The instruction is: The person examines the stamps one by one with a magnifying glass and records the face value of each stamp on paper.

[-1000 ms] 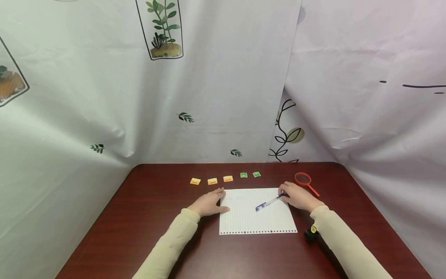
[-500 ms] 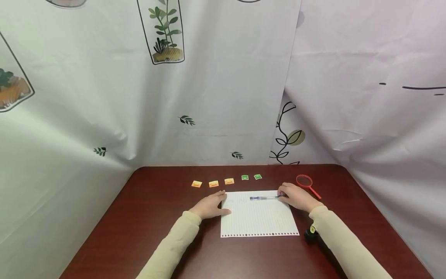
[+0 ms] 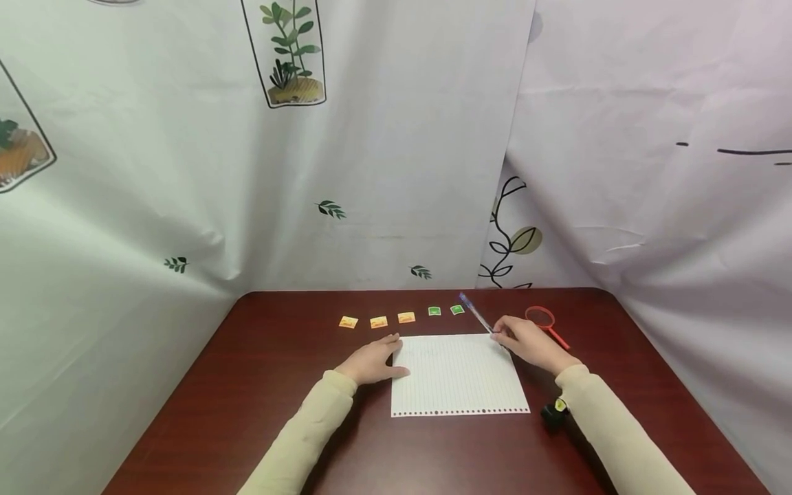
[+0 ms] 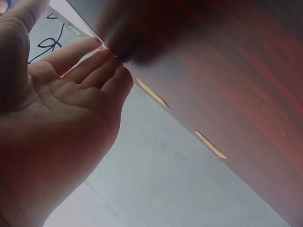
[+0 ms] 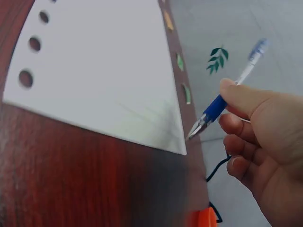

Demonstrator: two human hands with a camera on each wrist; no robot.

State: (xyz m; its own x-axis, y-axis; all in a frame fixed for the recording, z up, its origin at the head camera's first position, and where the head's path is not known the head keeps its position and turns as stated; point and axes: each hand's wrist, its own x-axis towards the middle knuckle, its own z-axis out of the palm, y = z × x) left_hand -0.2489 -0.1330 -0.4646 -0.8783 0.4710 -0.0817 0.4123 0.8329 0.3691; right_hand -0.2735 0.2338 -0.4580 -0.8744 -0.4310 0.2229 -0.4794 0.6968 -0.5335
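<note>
A lined sheet of paper with punched holes along its near edge lies on the dark red table. My left hand rests at its left edge, thumb and fingers spread. In the left wrist view the left hand shows its palm with nothing gripped. Near the sheet's far right corner my right hand pinches a pen, its cap end pointing up and away to the left. The right wrist view shows the blue grip of the pen between thumb and fingers, tip close to the paper's corner.
Behind the sheet stands a row of orange cards and green cards. A red magnifying glass lies right of my right hand. Beside the right sleeve sits a small black object. White printed cloth hangs behind the table.
The pen has turned in my right hand: its far end swung from near left over the paper to pointing away beyond the sheet. My left hand stays at the left edge.
</note>
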